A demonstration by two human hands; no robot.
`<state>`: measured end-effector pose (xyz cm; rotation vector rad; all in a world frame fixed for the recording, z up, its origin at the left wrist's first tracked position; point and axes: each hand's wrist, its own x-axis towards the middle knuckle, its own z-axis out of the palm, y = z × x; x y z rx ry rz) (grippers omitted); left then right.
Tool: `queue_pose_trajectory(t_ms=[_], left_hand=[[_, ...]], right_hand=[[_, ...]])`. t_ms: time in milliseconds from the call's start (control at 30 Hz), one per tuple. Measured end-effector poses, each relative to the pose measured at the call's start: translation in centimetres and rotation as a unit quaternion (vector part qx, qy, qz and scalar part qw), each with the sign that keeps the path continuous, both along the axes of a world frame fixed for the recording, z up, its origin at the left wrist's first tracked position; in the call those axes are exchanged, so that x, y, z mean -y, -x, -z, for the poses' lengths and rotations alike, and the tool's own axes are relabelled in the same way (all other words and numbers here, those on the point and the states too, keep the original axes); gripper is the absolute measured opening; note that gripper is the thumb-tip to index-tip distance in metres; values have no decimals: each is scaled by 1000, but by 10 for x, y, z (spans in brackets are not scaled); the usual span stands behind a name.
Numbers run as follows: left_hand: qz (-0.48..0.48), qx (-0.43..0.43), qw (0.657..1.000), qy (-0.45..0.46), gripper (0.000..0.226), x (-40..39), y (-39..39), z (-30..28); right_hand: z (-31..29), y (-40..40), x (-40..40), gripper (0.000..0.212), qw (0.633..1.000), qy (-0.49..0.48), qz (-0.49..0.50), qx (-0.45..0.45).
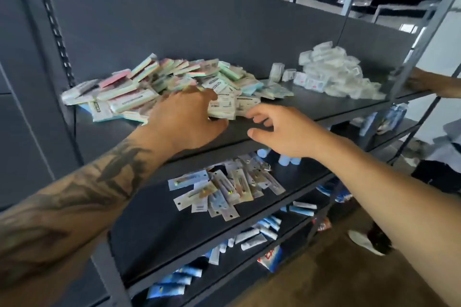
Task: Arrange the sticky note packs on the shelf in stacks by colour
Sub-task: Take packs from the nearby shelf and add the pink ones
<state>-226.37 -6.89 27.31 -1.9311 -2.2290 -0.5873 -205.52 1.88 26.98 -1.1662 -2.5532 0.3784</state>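
A loose heap of sticky note packs (159,82) in pink, green, blue and white wrappers lies on the dark top shelf (324,104), left of centre. My left hand (187,119) reaches into the front of the heap and grips a small stack of packs (222,108) between thumb and fingers. My right hand (282,129) hovers just right of that stack, above the shelf's front edge. Its fingers are relaxed and spread and hold nothing.
A pile of clear-wrapped white packets (336,72) sits at the right of the same shelf. The shelf below holds blister-packed items (224,189), and lower shelves hold tubes (252,237). Another person's hand (424,82) rests at the far right shelf end.
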Motion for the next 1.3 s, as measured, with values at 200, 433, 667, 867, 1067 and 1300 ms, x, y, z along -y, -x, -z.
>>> queue_pose_trajectory(t_ms=[200,433,667,867,1067,1300], left_hand=[[-69,-11,997,-8,63,-83,16,-18],[-156,-118,981,-10,55,-144,41,-20],[-215,-225,950,1,46,-201,44,-11],[-259,-270,925,-72,30,-219,39,0],[-284,-275,913,-97,28,-192,18,-6],[-293,-204,922,-152,30,-101,-22,-18]], right_hand=[[-12,25,-97,35,998,-24,-41,-36],[-21,69,-194,36,990,-106,-80,-50],[-27,103,-271,41,973,-196,-123,0],[-10,125,-307,33,929,-326,-176,0],[-9,124,-294,15,887,-394,-205,-128],[-20,102,-226,14,856,-373,-303,-191]])
